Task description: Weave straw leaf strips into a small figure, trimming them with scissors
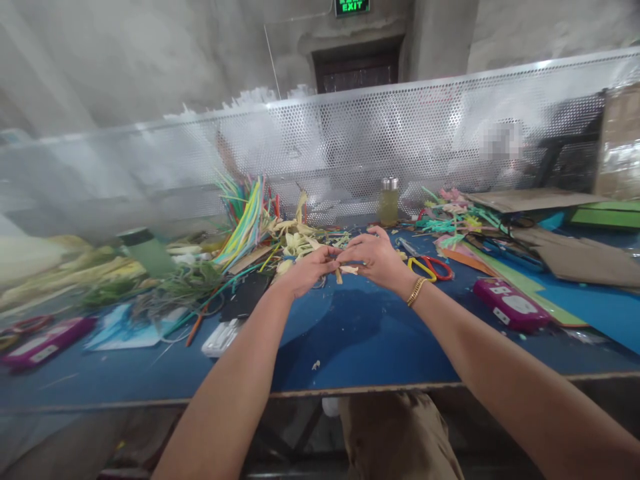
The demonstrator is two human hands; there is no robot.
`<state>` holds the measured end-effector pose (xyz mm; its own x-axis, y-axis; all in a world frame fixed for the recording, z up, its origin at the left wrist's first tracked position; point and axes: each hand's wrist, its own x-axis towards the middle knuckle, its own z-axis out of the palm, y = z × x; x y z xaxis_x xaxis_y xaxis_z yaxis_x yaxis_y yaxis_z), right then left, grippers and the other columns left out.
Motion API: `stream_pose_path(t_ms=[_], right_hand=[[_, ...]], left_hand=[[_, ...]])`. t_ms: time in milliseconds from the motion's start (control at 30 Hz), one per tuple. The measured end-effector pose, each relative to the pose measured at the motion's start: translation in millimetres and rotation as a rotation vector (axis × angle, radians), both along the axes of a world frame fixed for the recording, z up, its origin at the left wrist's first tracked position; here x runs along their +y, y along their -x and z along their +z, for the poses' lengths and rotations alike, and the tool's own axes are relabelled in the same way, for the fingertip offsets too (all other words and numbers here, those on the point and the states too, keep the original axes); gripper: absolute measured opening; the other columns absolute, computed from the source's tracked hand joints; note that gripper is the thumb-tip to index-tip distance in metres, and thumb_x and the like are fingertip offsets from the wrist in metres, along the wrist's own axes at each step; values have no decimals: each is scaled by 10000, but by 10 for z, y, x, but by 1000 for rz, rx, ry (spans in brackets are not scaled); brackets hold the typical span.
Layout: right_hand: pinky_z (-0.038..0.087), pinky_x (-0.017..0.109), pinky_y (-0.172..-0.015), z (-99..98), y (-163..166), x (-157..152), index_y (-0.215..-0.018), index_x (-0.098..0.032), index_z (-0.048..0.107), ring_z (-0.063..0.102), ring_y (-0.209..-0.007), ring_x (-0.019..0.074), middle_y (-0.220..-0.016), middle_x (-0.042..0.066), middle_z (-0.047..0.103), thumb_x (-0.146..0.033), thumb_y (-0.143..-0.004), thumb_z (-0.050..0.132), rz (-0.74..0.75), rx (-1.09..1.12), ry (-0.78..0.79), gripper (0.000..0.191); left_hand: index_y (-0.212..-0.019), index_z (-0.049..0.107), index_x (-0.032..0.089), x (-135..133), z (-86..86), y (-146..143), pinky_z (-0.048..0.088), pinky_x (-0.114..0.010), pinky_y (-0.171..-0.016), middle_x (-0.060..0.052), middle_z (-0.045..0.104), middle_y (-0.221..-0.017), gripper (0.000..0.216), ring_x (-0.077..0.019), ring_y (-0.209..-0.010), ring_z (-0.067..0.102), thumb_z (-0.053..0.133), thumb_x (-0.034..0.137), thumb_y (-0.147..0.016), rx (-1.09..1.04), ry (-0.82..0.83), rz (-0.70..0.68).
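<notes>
My left hand (311, 269) and my right hand (376, 259) meet above the middle of the blue table. Their fingertips are pinched together around a small pale yellow-tan strip (339, 275), whose lower end sticks out beneath the fingers. A cream-coloured piece (350, 270) shows under my right fingers; I cannot tell whether it is part of the strip. Just behind my left hand lies a heap of pale cream petal-like pieces (299, 241). Scissors with red and yellow handles (434, 268) lie beyond my right wrist.
Colourful thin strips (245, 223) stand in a bundle behind a white case (220, 339). A bottle (389, 202) stands near the perforated metal screen (360, 140). Purple boxes (510, 305) lie on both sides. Cardboard sheets (575, 257) are at right, a green cup (147, 252) at left.
</notes>
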<state>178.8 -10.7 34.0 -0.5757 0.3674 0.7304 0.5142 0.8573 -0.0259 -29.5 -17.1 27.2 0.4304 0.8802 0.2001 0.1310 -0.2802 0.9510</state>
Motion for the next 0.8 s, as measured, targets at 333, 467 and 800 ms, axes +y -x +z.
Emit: stream_pose_path(t_ms=[333, 467, 800], right_hand=[[251, 402, -859, -7, 50, -67, -794, -306, 727, 485, -924, 211, -912, -5, 689, -363, -850, 629, -134, 106, -14, 126], [255, 379, -825, -64, 114, -78, -761, -278, 712, 506, -864, 189, -847, -9, 686, -369, -879, 587, -195, 226, 78, 194], [337, 354, -804, -225, 278, -48, -683, -205, 642, 545, -873, 209, -824, 41, 658, -356, -837, 615, -358, 493, 318, 217]], left_hand=[[-1123, 527, 177, 28, 7, -11, 449, -318, -799, -56, 652, -947, 428, -179, -888, 618, 702, 284, -747, -61, -69, 54], [-1092, 515, 177, -5, 16, -70, 456, -311, -790, -40, 656, -904, 374, -160, -855, 615, 677, 248, -763, -52, -137, 105], [-1084, 471, 166, -62, 34, -247, 485, -326, -732, -41, 681, -837, 373, -177, -763, 637, 648, 221, -761, 16, -323, 256]])
